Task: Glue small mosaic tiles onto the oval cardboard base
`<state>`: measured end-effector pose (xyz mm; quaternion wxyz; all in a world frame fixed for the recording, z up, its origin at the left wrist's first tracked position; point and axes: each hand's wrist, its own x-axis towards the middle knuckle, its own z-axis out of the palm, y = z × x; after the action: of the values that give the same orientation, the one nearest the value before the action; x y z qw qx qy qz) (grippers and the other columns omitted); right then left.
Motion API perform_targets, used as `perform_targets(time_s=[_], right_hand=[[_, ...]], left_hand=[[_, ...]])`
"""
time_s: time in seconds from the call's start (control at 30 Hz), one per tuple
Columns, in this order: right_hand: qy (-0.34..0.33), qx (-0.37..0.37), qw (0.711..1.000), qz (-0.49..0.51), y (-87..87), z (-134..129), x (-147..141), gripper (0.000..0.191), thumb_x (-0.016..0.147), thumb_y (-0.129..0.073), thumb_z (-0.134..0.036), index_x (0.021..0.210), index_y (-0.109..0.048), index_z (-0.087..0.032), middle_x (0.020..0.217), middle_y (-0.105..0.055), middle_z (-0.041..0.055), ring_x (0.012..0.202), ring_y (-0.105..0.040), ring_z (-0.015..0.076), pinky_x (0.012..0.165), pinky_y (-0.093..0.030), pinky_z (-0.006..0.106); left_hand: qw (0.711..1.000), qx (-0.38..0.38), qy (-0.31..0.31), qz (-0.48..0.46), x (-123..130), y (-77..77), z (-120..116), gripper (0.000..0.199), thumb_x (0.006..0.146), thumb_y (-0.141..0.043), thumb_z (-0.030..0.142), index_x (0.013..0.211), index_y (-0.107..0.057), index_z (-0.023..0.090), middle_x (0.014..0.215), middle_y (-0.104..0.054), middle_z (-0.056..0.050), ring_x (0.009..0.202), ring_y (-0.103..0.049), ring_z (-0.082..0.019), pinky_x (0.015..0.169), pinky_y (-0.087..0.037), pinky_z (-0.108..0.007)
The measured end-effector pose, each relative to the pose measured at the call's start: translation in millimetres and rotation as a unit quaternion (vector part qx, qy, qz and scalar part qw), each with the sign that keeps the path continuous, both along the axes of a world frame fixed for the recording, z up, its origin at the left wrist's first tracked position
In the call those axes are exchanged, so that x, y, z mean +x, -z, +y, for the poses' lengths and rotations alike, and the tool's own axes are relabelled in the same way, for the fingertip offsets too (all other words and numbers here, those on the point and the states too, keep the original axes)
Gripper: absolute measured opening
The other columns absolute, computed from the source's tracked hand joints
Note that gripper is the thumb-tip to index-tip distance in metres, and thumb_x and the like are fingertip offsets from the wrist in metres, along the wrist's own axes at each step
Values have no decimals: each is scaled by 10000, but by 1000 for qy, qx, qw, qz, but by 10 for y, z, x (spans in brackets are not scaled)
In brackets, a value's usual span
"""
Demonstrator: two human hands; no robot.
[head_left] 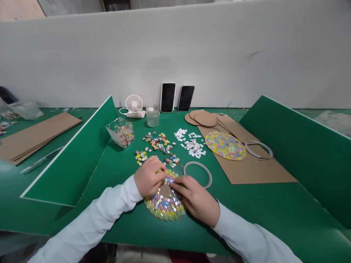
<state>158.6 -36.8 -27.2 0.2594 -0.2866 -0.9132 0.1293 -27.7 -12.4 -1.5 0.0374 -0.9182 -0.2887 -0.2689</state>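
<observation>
Green table, cardboard sheet at the right with a tiled disc on it. Second round disc lies flat at the near middle, under both hands, mostly covered in small coloured tiles around a bare brown patch. Step in hand looks like setting or straightening tiles at the patch's far edge; that calls for light, exact fingertip work, neighbours undisturbed. Left hand is over the disc's far left part, thumb and forefinger close together, tips just beyond the patch. Right hand comes in over the right side, fingers bent and near each other, tips by the patch's far right edge. Fingertips are small and partly hidden, so can't tell if either pinches a tile. Loose coloured tiles and white pieces lie beyond the hands
</observation>
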Motion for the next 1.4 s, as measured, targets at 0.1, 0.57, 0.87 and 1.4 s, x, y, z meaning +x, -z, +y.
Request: perform_targets(time_s=[0.1, 0.57, 0.87, 1.4], right_hand=[[1, -37, 999, 16, -6, 9, 4, 354, 684, -346, -23, 983, -516, -106, 885, -513, 118, 820, -437, 191, 693, -439, 356], [5, -78, 996, 38, -27, 28, 29, 369, 662, -349, -18, 956, -534, -143, 876, -515, 96, 813, -441, 182, 704, -431, 349], [11, -78, 996, 53, -6, 35, 34, 373, 654, -340, -4, 933, -549, -137, 870, -519, 94, 816, -448, 173, 704, -434, 333], [-6, -29, 1000, -6, -25, 33, 32, 359, 711, -339, -39, 1008, -515, -141, 880, -526, 95, 800, -446, 177, 686, -436, 337]], left_hand=[[999, 13, 30, -3, 71, 4, -80, 205, 681, -358, 94, 647, -554, 141, 689, -530, -59, 688, -426, -153, 730, -386, -349], [999, 20, 30, 3, 126, 45, -108, 191, 712, -386, 102, 627, -552, 144, 672, -534, -41, 683, -425, -139, 752, -375, -327], [1000, 21, 13, -17, 107, 35, -76, 206, 714, -382, 101, 598, -549, 137, 654, -513, -55, 667, -406, -145, 681, -397, -317], [1000, 11, 26, 12, 105, 31, -93, 216, 706, -357, 106, 601, -539, 152, 664, -515, -52, 667, -407, -148, 697, -395, -332]])
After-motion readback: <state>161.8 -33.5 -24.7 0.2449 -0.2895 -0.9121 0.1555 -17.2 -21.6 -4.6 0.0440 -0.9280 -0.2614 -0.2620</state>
